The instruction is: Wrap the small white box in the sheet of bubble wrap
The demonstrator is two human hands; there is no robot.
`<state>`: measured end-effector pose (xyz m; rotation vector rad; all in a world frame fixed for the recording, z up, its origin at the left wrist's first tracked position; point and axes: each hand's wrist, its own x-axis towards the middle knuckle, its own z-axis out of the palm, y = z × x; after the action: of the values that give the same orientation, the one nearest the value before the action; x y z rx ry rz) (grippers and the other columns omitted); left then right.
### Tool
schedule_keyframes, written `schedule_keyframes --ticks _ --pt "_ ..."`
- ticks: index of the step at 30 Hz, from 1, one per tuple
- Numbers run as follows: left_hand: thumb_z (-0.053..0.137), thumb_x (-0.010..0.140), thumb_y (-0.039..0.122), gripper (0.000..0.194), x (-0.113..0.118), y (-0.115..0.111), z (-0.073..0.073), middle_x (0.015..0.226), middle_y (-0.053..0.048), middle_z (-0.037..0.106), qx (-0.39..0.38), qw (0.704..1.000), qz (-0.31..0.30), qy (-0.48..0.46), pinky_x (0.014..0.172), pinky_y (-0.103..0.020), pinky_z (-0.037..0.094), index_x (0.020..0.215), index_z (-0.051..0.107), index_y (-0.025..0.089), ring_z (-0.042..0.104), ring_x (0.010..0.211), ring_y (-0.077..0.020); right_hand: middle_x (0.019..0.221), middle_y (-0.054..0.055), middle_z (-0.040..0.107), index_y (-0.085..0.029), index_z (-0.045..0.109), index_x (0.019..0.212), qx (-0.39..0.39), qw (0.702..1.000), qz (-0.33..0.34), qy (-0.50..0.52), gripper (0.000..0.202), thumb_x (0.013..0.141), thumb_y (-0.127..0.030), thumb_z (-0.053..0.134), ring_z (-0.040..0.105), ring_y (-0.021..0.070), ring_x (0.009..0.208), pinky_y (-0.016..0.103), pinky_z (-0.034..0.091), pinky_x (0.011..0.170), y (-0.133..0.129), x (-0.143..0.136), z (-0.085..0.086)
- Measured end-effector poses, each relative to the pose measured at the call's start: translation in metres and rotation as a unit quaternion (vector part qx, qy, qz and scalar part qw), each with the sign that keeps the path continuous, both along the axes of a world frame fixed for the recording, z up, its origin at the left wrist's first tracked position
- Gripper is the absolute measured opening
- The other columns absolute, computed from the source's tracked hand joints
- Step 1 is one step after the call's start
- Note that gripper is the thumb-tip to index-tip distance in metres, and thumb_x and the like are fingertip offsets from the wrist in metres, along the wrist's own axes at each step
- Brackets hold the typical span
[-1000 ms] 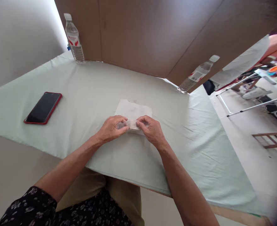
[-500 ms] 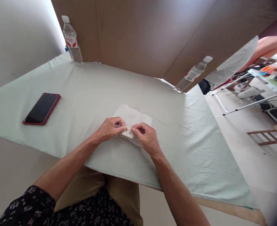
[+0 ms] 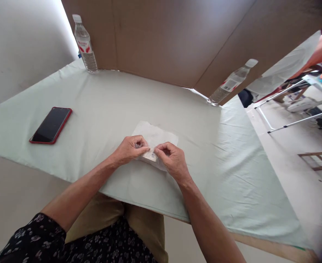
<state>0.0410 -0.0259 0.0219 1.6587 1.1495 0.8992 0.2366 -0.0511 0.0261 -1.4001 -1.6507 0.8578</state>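
Observation:
My left hand (image 3: 128, 149) and my right hand (image 3: 172, 160) meet over a white paper napkin (image 3: 158, 136) lying on the pale green tablecloth (image 3: 117, 109). Together they pinch a small pale packet (image 3: 150, 156) with tiny print on it, left fingers on its left end, right fingertips on its right edge. The packet rests just above the napkin's near part. Most of the packet is hidden by my fingers.
A red-cased phone (image 3: 50, 125) lies screen up at the left. Two water bottles stand at the back, one upright at far left (image 3: 85, 44), one at right (image 3: 230, 83). Brown cardboard walls (image 3: 163, 40) close the back. Another person's arm (image 3: 321, 49) shows far right.
My right hand slid left along the packet, so both hands now sit closer together. The packet has turned to show its printed face. The view shifted slightly.

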Motion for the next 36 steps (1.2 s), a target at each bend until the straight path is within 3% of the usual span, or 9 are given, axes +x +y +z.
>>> schedule_keyframes --ticks 3,6,8,11,17,21,28,32,36 --pt "0.068 0.077 0.031 0.016 -0.001 0.000 0.000 0.073 0.001 0.064 -0.008 1.000 0.007 0.013 0.063 -0.022 0.041 0.073 0.063 0.016 0.055 0.067 -0.0112 0.081 0.001 0.071 -0.022 0.065 0.080 0.080 0.993 -0.023 -0.084 0.007 0.084 -0.027 0.063 0.065 0.0177 0.077 0.031 0.048 0.073 -0.001 0.005 0.006" --pt "0.068 0.076 0.031 0.016 0.000 0.000 -0.001 0.068 0.003 0.059 -0.021 1.000 0.000 0.007 0.061 -0.022 0.039 0.074 0.062 0.016 0.051 0.063 -0.0102 0.096 0.005 0.073 -0.022 0.066 0.085 0.241 0.947 -0.050 -0.205 0.008 0.089 -0.023 0.060 0.064 0.0208 0.092 0.037 0.044 0.084 -0.011 0.004 0.013" --pt "0.068 0.075 0.032 0.017 0.001 0.000 0.000 0.067 0.004 0.057 -0.020 1.000 -0.004 0.006 0.060 -0.022 0.039 0.074 0.061 0.016 0.049 0.063 -0.0102 0.097 0.005 0.073 -0.022 0.068 0.088 0.294 0.918 -0.001 -0.267 0.009 0.092 -0.021 0.059 0.063 0.0203 0.091 0.037 0.041 0.085 -0.021 -0.002 0.016" --pt "0.065 0.075 0.033 0.018 -0.001 0.001 0.005 0.069 0.003 0.057 -0.015 1.000 -0.010 0.015 0.061 -0.023 0.039 0.076 0.061 0.016 0.049 0.065 -0.0113 0.099 0.006 0.073 -0.020 0.067 0.099 0.288 0.895 0.074 -0.332 0.010 0.091 -0.019 0.060 0.061 0.0213 0.091 0.037 0.039 0.083 -0.032 -0.014 0.015" --pt "0.058 0.073 0.025 0.034 -0.020 0.001 0.015 0.083 0.001 0.063 -0.027 0.998 -0.035 0.055 0.063 -0.024 0.041 0.106 0.062 0.019 0.054 0.072 -0.0132 0.105 0.007 0.070 -0.020 0.064 0.108 0.254 0.877 0.076 -0.401 0.017 0.092 -0.023 0.059 0.055 0.0234 0.094 0.037 0.034 0.083 -0.035 -0.023 0.010" --pt "0.056 0.075 0.028 0.027 -0.029 0.002 0.013 0.062 0.006 0.050 -0.035 0.992 0.010 0.119 0.052 -0.024 0.034 0.100 0.061 0.019 0.046 0.056 -0.0122 0.101 0.007 0.067 -0.024 0.063 0.113 0.242 0.855 0.090 -0.449 0.020 0.094 -0.025 0.057 0.050 0.0229 0.090 0.037 0.030 0.079 -0.029 -0.025 0.012" --pt "0.065 0.075 0.045 0.042 -0.040 0.005 0.017 0.080 -0.005 0.069 -0.004 0.947 0.097 0.308 0.064 -0.029 0.041 0.106 0.063 0.017 0.062 0.074 -0.0217 0.098 0.007 0.064 -0.023 0.063 0.104 0.254 0.835 0.092 -0.480 0.014 0.092 -0.027 0.058 0.046 0.0233 0.087 0.038 0.025 0.075 -0.024 -0.029 0.010" --pt "0.069 0.068 0.049 0.046 -0.043 0.011 0.020 0.071 -0.005 0.068 -0.030 0.939 0.088 0.330 0.062 -0.030 0.041 0.100 0.064 0.016 0.064 0.071 -0.0245 0.096 0.008 0.064 -0.022 0.064 0.101 0.259 0.825 0.101 -0.492 0.011 0.092 -0.026 0.058 0.045 0.0233 0.085 0.037 0.025 0.074 -0.023 -0.030 0.012" --pt "0.070 0.065 0.041 0.027 -0.037 0.016 0.019 0.049 0.003 0.055 -0.121 0.946 0.063 0.293 0.052 -0.027 0.037 0.079 0.062 0.020 0.056 0.051 -0.0185 0.092 0.008 0.063 -0.020 0.064 0.098 0.263 0.819 0.109 -0.498 0.011 0.092 -0.028 0.060 0.045 0.0236 0.085 0.038 0.024 0.074 -0.021 -0.030 0.016"
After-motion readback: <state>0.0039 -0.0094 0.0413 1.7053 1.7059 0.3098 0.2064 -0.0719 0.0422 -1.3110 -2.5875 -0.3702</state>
